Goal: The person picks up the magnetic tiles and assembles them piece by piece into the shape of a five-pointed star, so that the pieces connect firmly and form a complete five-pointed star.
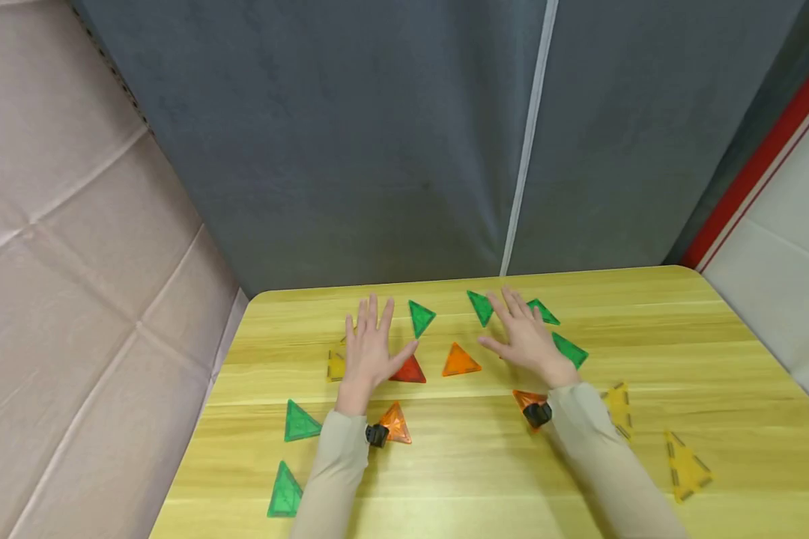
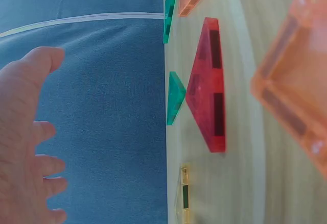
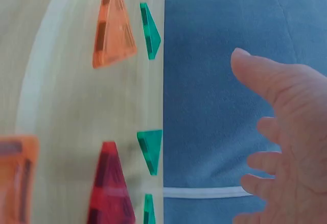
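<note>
My left hand (image 1: 369,355) hovers above the table with fingers spread, holding nothing. Close to it lie a red triangular tile (image 1: 410,370), partly covered by the thumb in the head view, and a yellow tile (image 1: 335,366). Fingers apart and empty, my right hand (image 1: 522,337) is held over the back right area near green triangular tiles (image 1: 481,307). In the right wrist view a second red tile (image 3: 110,188) shows, which the hand hides in the head view. Between the hands lies an orange triangular tile (image 1: 461,361). Both wrist views show the hands raised off the tabletop.
More orange tiles (image 1: 395,424) lie beneath the wrists, each partly behind a black wrist camera (image 1: 377,436). Green tiles (image 1: 300,421) are at the left, yellow ones (image 1: 688,467) at the right. A grey curtain (image 1: 377,150) hangs behind the wooden table (image 1: 458,479).
</note>
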`<move>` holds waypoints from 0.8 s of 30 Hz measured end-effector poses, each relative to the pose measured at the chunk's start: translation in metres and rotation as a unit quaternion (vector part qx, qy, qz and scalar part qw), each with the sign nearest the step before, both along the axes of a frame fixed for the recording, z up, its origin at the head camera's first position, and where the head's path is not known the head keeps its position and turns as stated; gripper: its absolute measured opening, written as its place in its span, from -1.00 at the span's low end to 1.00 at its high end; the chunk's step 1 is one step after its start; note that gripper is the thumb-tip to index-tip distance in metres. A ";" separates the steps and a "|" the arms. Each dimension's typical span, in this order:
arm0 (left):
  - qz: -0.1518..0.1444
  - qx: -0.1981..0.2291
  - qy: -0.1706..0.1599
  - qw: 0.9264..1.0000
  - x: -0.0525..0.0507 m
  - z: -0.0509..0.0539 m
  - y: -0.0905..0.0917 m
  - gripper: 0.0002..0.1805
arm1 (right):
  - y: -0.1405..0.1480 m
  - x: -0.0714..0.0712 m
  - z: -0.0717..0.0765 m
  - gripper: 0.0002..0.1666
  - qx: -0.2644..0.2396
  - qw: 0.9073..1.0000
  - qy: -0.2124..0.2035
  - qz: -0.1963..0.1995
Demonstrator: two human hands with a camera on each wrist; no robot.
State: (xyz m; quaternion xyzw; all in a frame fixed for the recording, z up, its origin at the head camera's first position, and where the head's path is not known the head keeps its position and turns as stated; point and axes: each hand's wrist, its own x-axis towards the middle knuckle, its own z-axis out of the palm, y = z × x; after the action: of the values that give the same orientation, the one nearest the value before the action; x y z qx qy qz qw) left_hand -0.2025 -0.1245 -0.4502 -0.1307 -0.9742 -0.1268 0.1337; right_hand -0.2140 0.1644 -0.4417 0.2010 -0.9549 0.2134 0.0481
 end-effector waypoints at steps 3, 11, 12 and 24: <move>-0.015 0.015 0.009 1.000 0.001 -0.003 -0.001 -0.07 | -0.004 0.001 -0.003 -0.02 -0.015 1.000 0.002 0.022; -0.062 0.036 0.022 0.997 0.002 -0.011 -0.006 -0.20 | -0.019 0.003 -0.013 -0.09 -0.042 0.997 -0.003 0.064; -0.068 0.037 0.022 0.997 0.002 -0.013 -0.006 -0.22 | -0.021 0.004 -0.014 -0.09 -0.043 0.997 -0.009 0.067; -0.112 0.060 -0.013 0.992 0.007 -0.026 -0.011 -0.28 | -0.037 0.006 -0.030 -0.21 -0.028 0.994 -0.040 0.098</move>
State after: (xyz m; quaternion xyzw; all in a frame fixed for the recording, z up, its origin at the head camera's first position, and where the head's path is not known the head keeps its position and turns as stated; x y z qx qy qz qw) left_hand -0.1955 -0.1353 -0.4757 -0.2294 -0.9456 -0.2008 0.1140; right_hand -0.2075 0.1275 -0.4720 0.2832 -0.9255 0.2515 -0.0053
